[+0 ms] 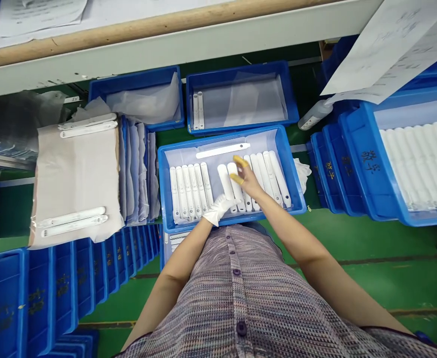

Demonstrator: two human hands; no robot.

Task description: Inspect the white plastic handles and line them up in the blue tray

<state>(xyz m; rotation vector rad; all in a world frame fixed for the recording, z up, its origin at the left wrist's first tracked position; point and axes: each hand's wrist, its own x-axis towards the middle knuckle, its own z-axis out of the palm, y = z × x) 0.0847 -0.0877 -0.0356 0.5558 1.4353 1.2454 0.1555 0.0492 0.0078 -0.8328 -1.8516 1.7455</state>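
A gloved left hand, its grip unclear, rests at the near ends of white plastic bars as a spread right hand in yellow finger cots hovers over them, ranked beneath in a film-lined blue tray, apparently against scuffing.

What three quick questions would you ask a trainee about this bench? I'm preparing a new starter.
1. Which hand, left or right, wears the white glove?
2. True or false: in the central blue tray, one white bar lies crosswise above the rows of others.
3. How many white bars lie in the blue tray just behind it: A) two, B) five, C) none?

Key: 1. Left. 2. True. 3. A, two.
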